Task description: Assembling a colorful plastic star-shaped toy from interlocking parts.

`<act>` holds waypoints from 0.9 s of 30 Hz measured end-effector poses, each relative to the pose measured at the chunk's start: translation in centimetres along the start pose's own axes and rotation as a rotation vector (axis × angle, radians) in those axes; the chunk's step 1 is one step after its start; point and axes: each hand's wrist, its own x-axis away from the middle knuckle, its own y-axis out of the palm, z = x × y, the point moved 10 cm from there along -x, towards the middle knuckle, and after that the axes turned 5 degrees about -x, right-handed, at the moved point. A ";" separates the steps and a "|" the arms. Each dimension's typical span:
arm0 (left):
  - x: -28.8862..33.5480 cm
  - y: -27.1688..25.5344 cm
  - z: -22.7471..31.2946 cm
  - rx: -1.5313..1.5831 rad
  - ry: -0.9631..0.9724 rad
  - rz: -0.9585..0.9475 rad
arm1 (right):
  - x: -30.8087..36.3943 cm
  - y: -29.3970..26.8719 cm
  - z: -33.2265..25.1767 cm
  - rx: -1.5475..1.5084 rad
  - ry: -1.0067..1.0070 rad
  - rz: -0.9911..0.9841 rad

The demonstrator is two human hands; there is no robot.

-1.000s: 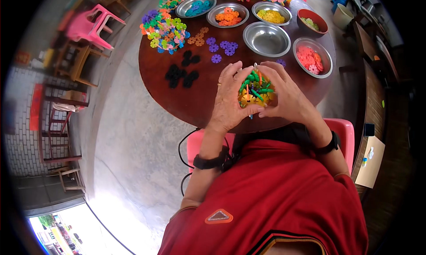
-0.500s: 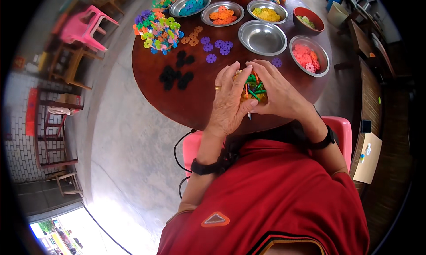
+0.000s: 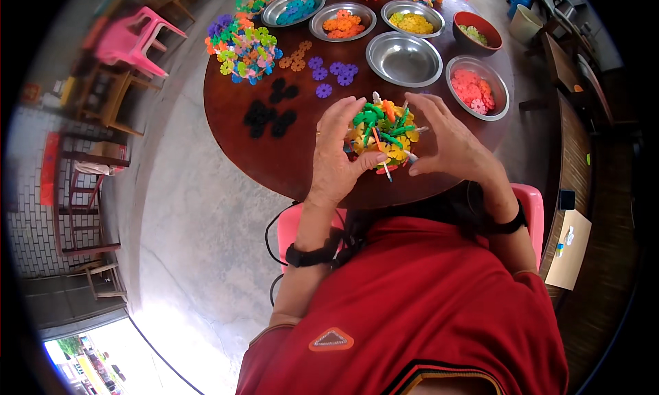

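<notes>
fingers [image 3: 343, 113] curled, gripping snowflake-piece ball [image 3: 383, 130]

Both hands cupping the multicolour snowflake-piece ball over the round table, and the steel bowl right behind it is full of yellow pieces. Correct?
Not quite. In the head view the left hand and right hand do cup the multicolour ball over the round table, but the steel bowl right behind it is empty. The yellow pieces sit in a bowl farther back.
</notes>
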 end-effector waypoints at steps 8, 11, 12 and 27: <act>0.0 -0.1 -0.1 0.121 -0.071 -0.003 | 0.2 -0.7 -2.6 0.002 -0.098 0.141; 0.0 -0.1 -0.2 0.134 -0.118 0.023 | 0.0 -0.3 -3.5 0.025 -0.142 0.145; 0.0 -0.2 -0.1 0.080 -0.093 0.034 | 0.0 0.0 -3.1 0.013 -0.118 0.157; -0.2 -0.2 0.2 0.027 -0.042 0.041 | 0.0 0.1 -2.6 -0.057 -0.070 0.205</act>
